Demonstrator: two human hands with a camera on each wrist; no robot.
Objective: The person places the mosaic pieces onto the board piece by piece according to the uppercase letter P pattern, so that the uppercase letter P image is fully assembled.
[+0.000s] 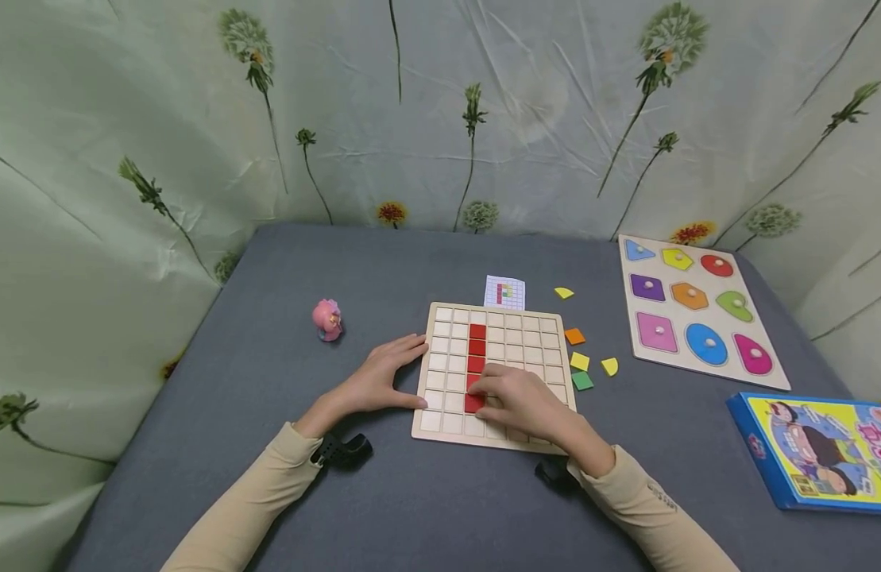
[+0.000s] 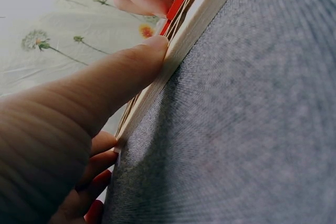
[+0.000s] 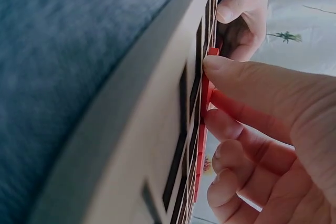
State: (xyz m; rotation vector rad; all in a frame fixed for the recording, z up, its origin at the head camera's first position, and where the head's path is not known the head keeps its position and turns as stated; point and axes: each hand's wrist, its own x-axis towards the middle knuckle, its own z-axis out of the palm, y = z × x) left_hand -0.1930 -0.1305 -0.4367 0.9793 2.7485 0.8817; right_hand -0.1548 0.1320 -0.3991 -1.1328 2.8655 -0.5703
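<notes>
A pale wooden grid board [image 1: 483,442] lies on the dark cloth, with a column of red square tiles [image 1: 477,347] in its cells. My right hand [image 1: 523,397] pinches the lowest red tile [image 1: 473,403] between thumb and forefinger, right at the board's surface. In the right wrist view, the thumb lies on one edge of that red tile [image 3: 205,95] while the other fingers curl beside it. Against the board's left edge rests my left hand [image 1: 379,377], thumb and fingers spread apart. Its thumb [image 2: 142,59] touches the wooden rim in the left wrist view.
Beyond the board lies a small printed card [image 1: 493,294]. To its right are an orange piece [image 1: 574,336], a yellow square [image 1: 579,361], a green piece [image 1: 581,381] and yellow quarter-circles [image 1: 609,366]. A pink figurine [image 1: 327,319], a shape puzzle [image 1: 669,314] and a box [image 1: 826,453] stand farther out.
</notes>
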